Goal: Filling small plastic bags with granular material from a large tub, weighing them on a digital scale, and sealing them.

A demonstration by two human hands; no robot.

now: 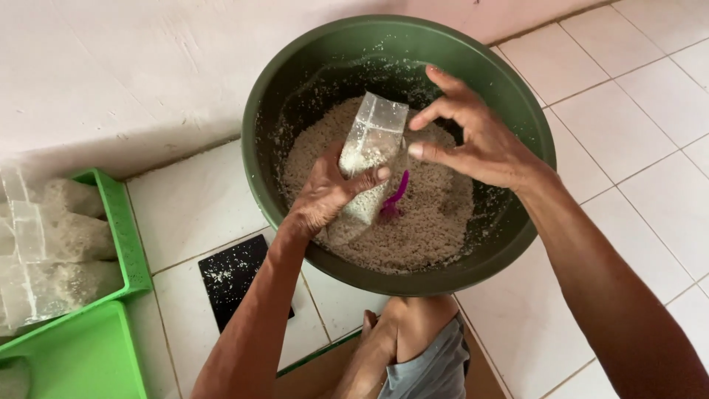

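Left hand (325,193) grips a clear, crinkly plastic bag (368,159), part-filled with grainy beige crumbs, above a round dark-green plastic basin (517,244). Right hand (473,140), fingers spread open, hovers by the bag's mouth. A magenta scoop (394,198) lies in the coarse mix.

White tiled floor (642,148) meets a pale, perhaps pinkish, wall (133,66).
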